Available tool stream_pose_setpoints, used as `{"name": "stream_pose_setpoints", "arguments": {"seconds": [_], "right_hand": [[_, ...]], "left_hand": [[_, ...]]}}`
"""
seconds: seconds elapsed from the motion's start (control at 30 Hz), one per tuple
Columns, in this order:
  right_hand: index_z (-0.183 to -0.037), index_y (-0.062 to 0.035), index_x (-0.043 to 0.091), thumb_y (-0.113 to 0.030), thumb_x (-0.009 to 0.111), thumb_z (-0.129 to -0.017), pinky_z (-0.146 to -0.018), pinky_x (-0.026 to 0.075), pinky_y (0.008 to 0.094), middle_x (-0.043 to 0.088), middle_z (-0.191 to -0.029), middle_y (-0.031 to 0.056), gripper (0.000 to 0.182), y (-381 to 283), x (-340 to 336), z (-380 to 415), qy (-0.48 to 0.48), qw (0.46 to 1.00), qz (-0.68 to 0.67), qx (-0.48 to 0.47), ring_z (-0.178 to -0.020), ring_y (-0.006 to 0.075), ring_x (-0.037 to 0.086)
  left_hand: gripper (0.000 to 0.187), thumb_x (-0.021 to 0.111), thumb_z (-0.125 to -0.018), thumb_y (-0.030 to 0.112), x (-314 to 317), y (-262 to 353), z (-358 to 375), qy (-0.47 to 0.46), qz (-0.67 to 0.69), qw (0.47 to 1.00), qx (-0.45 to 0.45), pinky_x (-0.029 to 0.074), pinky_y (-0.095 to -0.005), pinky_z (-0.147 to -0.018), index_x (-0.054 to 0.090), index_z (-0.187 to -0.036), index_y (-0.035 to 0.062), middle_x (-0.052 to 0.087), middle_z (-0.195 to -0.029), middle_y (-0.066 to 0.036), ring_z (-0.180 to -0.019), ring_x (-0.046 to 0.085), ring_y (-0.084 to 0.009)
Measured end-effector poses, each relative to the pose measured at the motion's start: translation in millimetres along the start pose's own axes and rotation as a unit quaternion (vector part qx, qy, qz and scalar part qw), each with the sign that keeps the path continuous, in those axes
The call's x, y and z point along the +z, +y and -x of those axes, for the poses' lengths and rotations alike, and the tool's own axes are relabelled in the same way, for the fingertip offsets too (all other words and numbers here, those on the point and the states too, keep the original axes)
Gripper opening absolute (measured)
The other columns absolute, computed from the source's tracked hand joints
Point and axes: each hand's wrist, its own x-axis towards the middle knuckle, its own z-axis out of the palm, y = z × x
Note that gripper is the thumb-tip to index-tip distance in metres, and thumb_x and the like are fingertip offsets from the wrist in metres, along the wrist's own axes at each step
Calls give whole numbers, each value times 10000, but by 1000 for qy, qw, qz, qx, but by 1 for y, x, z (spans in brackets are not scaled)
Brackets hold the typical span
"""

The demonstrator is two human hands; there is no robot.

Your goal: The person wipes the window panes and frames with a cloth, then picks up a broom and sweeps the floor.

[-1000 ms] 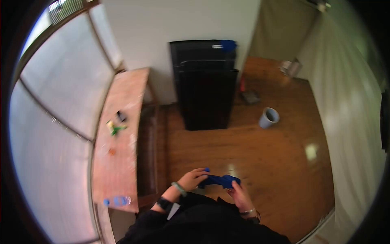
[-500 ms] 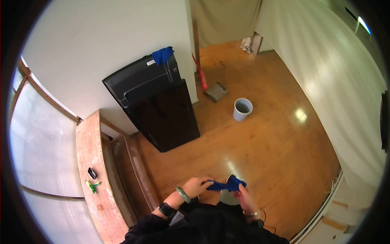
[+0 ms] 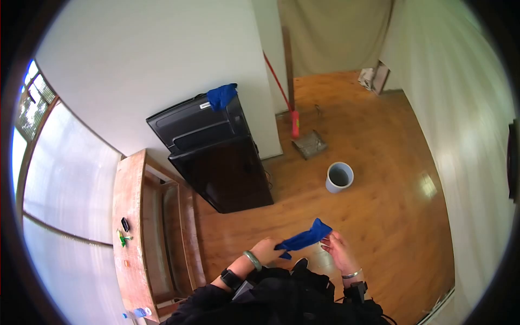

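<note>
A blue cloth point(image 3: 304, 239) is stretched at a slant between my two hands, above the floor and in front of my body. My left hand point(image 3: 266, 251), with a green bangle at the wrist, grips its lower left end, and a short piece hangs below the fingers. At the other end, my right hand point(image 3: 339, 251) pinches the edge near the raised corner. Part of the right fingertips is hidden by the fabric. A shoe tip point(image 3: 301, 263) shows beneath the cloth.
A large black glossy appliance point(image 3: 222, 173) stands by the wall, another blue cloth point(image 3: 221, 97) draped over its top. Right of it are a grey bin point(image 3: 339, 177), a dustpan point(image 3: 310, 145) and a red-handled broom point(image 3: 295, 123). Small items and a bottle point(image 3: 140, 312) lie on the wooden bench point(image 3: 129, 184).
The cloth has gone from bunched to more stretched out, its right end raised. My right hand has moved right and up. The camera view has shifted, so the room appears lower.
</note>
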Motion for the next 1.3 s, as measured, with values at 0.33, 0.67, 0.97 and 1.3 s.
{"name": "stream_pose_setpoints", "arguments": {"seconds": [0.33,0.67,0.97,1.3], "right_hand": [[-1134,-90,478,-267,473,-929,-794,438,295,543,-1055,45,270,-11,-22,-96,48,996,-56,58,-939,153,537],[-1109,-122,498,-308,496,-914,-792,429,298,553,-1011,31,270,-81,13,-222,93,994,-57,14,-904,153,523],[-1121,-111,493,-304,492,-919,-765,429,294,559,-988,18,280,-117,49,-313,74,997,15,31,-899,134,529],[-1110,-96,504,-266,501,-911,-799,442,324,571,-1028,43,261,-146,61,-425,34,995,24,90,-942,170,554]], "left_hand": [[210,592,-846,166,-110,-48,-61,361,219,904,-67,466,-229,-618,588,-970,-4,598,-775,-24,-711,555,-74],[376,604,-795,134,-337,-76,-171,582,125,795,114,474,-334,-748,491,-1131,11,635,-932,-149,-873,622,-283],[381,604,-803,105,-477,-67,-215,575,40,815,64,453,-309,-832,484,-1136,-36,611,-1052,-187,-1001,592,-283],[474,626,-796,275,-504,-107,-300,607,-184,772,-43,377,-448,-871,480,-1150,-5,480,-1136,-194,-1038,464,-383]]}}
